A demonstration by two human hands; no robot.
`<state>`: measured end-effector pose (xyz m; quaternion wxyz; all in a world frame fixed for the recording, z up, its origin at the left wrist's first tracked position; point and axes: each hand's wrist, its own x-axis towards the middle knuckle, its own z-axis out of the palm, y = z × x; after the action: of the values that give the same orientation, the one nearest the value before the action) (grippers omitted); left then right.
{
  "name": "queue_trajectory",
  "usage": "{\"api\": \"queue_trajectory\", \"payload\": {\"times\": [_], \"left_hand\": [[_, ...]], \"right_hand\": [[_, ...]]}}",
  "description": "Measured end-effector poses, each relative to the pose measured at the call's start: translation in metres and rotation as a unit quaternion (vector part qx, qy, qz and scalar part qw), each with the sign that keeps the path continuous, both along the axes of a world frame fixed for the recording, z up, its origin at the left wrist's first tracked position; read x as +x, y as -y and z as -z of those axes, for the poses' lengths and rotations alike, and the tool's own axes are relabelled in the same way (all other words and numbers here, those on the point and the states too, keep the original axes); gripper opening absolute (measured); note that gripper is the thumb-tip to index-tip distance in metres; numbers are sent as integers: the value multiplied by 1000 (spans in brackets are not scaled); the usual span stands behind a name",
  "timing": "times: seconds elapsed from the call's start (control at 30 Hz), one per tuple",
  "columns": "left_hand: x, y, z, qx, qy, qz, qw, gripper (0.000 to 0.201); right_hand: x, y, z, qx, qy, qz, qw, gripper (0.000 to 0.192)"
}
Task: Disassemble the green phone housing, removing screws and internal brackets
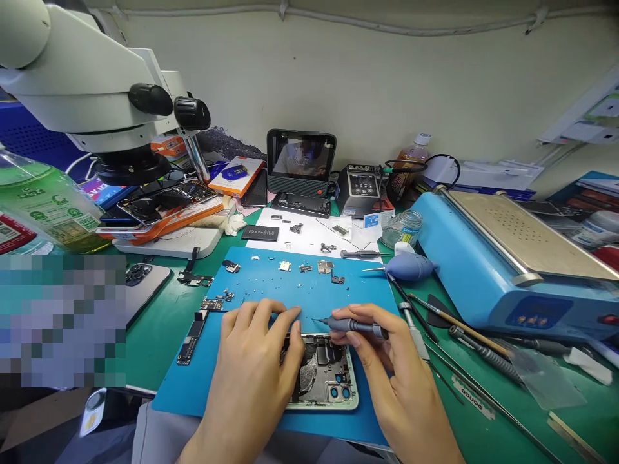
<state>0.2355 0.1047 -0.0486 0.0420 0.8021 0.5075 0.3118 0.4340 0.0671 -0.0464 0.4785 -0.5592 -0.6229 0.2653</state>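
Phone chassis (322, 380) lies open on the blue mat (309, 290), right in front of me on the desk (159, 322), back/screen off, insides showing. My left hand (251, 361) rests flat on its left edge, fingers spread, not clamped on anything, just pinning the frame down. My right hand (391, 367) has its grip closed round a small grey screwdriver (355, 325), held nearly level, tip pointing left w/ the point just above the phone's top edge; can't tell if it's actually seated in a screw.

Progress, as I judge it: teardown is well along. Logic board (191, 338) is already out, lying at the mat's left edge. Shields, brackets & flex bits (309, 267) are laid out in a row at the mat's far side, w/ tiny screws (261, 299) scattered near them. More small parts sit on the white sheet (309, 235) behind. So most internals look removed.

What's left: lower half of the chassis still holds parts: dark module in the middle, camera openings near the bottom corner. Probably a few screws to go there.

Nearby: tweezers & spare tools (435, 322) lie right of the mat, blue air blower (411, 265) beyond them, blue heating plate (512, 264) further right, microscope (97, 90) up left.
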Motion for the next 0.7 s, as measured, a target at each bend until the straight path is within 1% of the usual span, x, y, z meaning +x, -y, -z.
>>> {"api": "queue_trajectory", "payload": {"times": [0.1, 0.17, 0.2, 0.27, 0.33, 0.4, 0.43, 0.5, 0.57, 0.7], "left_hand": [[-3, 1, -3, -8, 56, 16, 998, 28], [-7, 1, -5, -21, 113, 50, 992, 27], [-9, 0, -6, -33, 143, 77, 986, 27], [-12, -2, -7, -75, 194, 144, 967, 29], [-14, -6, -8, -122, 227, 209, 943, 32], [-15, -8, -8, -151, 250, 255, 922, 34], [-16, -9, -9, -159, 259, 268, 914, 34], [-16, -10, -10, -167, 278, 278, 904, 31], [-17, -9, -10, -175, 298, 269, 899, 28], [-18, -8, -9, -185, 331, 247, 892, 26]], "right_hand": [[-2, 1, -6, 23, -59, 50, 997, 33], [-2, 2, -10, 43, -111, 86, 989, 39], [-2, 2, -12, 52, -134, 98, 985, 40], [-1, 2, -15, 64, -177, 97, 977, 41], [-2, 0, -16, 55, -226, 75, 970, 39], [-5, -2, -16, 32, -283, 53, 957, 38], [-8, -3, -15, 19, -308, 50, 950, 38], [-13, -5, -15, -5, -344, 55, 937, 40], [-17, -8, -14, -18, -358, 64, 931, 44], [-17, -8, -10, -31, -355, 71, 932, 47]]}}
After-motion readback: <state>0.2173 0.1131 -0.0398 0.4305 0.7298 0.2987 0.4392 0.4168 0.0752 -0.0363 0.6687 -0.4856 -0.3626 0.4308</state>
